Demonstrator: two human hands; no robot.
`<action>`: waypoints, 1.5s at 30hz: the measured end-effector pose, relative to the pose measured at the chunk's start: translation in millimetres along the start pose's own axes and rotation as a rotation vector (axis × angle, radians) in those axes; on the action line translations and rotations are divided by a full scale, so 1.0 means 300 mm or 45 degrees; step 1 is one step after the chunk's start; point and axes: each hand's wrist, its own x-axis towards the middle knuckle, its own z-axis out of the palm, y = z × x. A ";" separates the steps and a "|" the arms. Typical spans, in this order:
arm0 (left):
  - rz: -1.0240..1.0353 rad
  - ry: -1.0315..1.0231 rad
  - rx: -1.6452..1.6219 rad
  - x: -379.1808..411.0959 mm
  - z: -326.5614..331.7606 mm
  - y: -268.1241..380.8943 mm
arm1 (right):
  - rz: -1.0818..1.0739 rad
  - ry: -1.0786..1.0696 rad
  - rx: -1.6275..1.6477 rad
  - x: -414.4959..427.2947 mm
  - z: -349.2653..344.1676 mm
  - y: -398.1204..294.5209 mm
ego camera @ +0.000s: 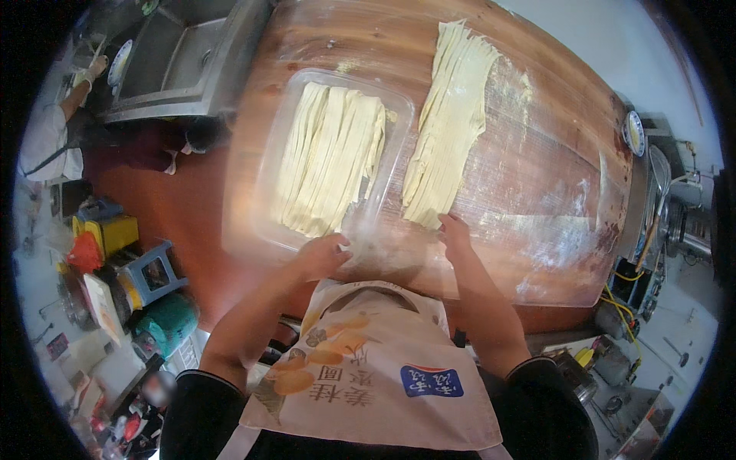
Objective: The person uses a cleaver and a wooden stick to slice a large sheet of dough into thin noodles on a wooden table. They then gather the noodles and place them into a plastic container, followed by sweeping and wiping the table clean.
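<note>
Long, flat strips of pale dough (pixel 451 121) lie side by side on the floured wooden worktop (pixel 535 184). My right hand (pixel 454 233) is at the near end of these strips, its fingertips by their edge; whether it grips any dough cannot be told. To the left, a clear plastic tub (pixel 402 103) holds more cut dough strips (pixel 330 155), laid lengthwise in a thick layer. My left hand (pixel 325 256) is at the near rim of this tub, fingers bent and thumb apart, with nothing seen between them.
A steel sink (pixel 190 69) stands beyond the worktop's left side, with another person's arm (pixel 75 98) near it. A blue plastic stool (pixel 152 273) is on the floor at left. A patterned plate (pixel 634 133) and a wire strainer (pixel 658 167) are at the right edge.
</note>
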 end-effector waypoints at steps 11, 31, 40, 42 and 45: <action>0.018 -0.051 0.075 0.046 0.135 0.219 | -0.071 0.112 -0.061 0.086 0.159 0.004; -0.107 -0.444 -1.905 0.438 0.206 0.603 | -0.087 -0.375 0.164 -0.262 -0.099 -0.239; -0.143 -0.357 -1.680 0.424 0.279 0.702 | 0.228 -0.893 0.056 -0.119 -0.420 -0.237; -0.099 -0.379 -1.614 0.383 0.287 0.735 | 0.324 -1.091 0.426 -0.049 -0.408 -0.261; -0.017 -0.325 -1.482 0.340 0.338 0.769 | 0.334 -0.985 0.626 -0.034 -0.288 -0.399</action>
